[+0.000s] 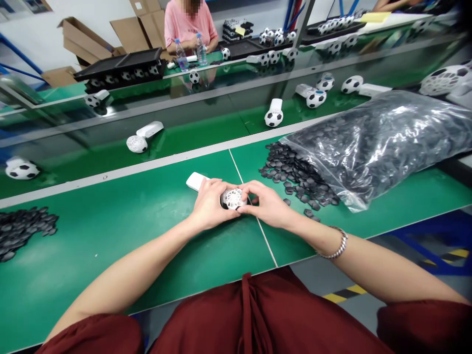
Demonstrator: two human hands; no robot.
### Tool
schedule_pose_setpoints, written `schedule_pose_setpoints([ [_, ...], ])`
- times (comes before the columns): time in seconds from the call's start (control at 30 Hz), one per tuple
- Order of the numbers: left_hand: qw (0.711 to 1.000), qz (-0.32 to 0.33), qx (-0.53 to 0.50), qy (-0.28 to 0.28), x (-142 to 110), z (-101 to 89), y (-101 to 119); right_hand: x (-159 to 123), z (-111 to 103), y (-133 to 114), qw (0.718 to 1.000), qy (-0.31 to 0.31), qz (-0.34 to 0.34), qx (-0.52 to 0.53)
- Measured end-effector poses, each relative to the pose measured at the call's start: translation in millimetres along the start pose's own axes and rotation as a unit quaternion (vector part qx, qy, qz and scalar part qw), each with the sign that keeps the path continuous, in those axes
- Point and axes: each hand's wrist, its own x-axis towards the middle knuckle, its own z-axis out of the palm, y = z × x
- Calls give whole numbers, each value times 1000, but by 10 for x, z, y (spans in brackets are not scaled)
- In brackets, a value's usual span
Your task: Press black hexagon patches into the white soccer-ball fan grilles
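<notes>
A small white fan with a ball-shaped perforated head and a white handle lies on the green table in front of me. My left hand is closed around the head from the left. My right hand pinches the head's right side with fingers curled; whether a black piece is under the fingertips I cannot make out. A loose heap of small black hexagonal pieces spills right beside my right hand from a clear plastic bag.
Another pile of black pieces lies at the far left. Finished football-patterned fans and a plain white one ride the conveyor belt behind. A person in pink sits opposite with water bottles and black trays.
</notes>
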Motion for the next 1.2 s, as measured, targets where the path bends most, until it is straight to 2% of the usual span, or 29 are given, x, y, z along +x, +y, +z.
schedule_pose_setpoints([
  [0.17, 1000, 1, -1, 10, 0, 27, -2, 55, -40, 98, 1000, -8, -3, 16],
  [0.23, 1000, 13, -1, -1, -4, 14, -43, 78, -194, 169, 1000, -12, -18, -13],
  [0.3, 999, 37, -7, -19, 0, -22, -99, 86, -431, 275, 993, 7, -42, -114],
  [0.37, 997, 70, -16, -43, 11, -71, -143, 71, -681, 406, 958, 31, -62, -278],
  [0.47, 991, 85, -26, -98, 11, -118, -133, 28, -909, 570, 888, 11, -80, -454],
  [0.57, 992, 46, -39, -113, -23, -68, -42, 8, -919, 612, 833, -36, -118, -540],
  [0.63, 995, 26, -55, -80, -47, -4, 12, 20, -875, 586, 802, -52, -134, -581],
  [0.7, 995, 33, -70, -56, -57, 33, 28, 44, -835, 550, 786, -53, -137, -600],
  [0.77, 992, 60, -85, -71, -56, 16, 6, 64, -799, 518, 796, -45, -132, -589],
  [0.8, 988, 75, -95, -91, -54, -8, -12, 65, -775, 499, 813, -33, -130, -566],
  [0.87, 981, 99, -116, -123, -56, -58, -45, 44, -700, 440, 867, 6, -126, -482],
  [0.93, 977, 112, -128, -130, -67, -73, -56, -12, -583, 338, 924, 39, -117, -362],
  [1.0, 980, 107, -137, -99, -86, -37, -34, -90, -440, 209, 966, 39, -94, -239],
  [1.07, 985, 79, -148, -31, -109, 32, 12, -166, -301, 90, 989, 24, -58, -133],
  [1.13, 988, 54, -141, 39, -131, 96, 68, -221, -192, 11, 998, 23, -23, -59],
  [1.2, 990, 50, -113, 74, -152, 128, 117, -246, -123, -20, 999, 29, -8, -29],
])
